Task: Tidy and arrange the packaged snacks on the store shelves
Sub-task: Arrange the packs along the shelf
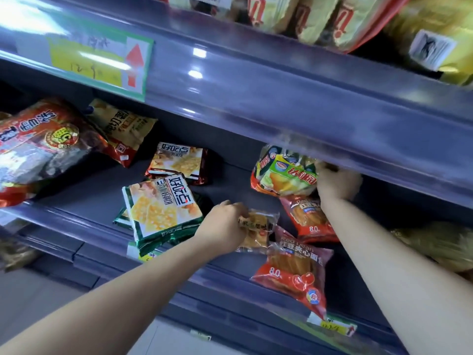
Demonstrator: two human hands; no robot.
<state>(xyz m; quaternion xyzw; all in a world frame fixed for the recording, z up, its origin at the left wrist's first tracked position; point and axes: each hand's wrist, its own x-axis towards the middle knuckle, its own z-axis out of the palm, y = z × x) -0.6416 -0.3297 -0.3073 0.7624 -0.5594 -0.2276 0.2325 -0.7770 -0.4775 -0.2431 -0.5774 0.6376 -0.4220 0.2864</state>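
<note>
Both arms are reaching into the middle shelf (225, 180) of a purple-grey store rack. The left hand (225, 224) has its grip closed around the edge of a small clear-wrapped pastry pack (259, 230), which sits on the shelf floor near the front edge. The right hand (336, 184) is further back and higher, fingers curled onto the side of a green and orange bag (284, 172) that's tipped up, its top partly hidden behind the shelf rail above; how tightly that grip is closed is hard to tell since the fingertips are tucked out of sight.

Just below that bag there's a red bean bread pack (308, 219) lying flat, and a second one (294, 272) in front of it, hanging a bit over the front lip. Left of the hands are two green-edged cracker packs (158, 208) stacked, the top one skewed, and a red-edged cracker pack (176, 162) behind them. Further left, a yellow chip bag (125, 126) and a big red bag (38, 147) lean against each other. Upper shelf has yellow bags (320, 19) and a price tag with a red arrow (102, 60) on the rail.
</note>
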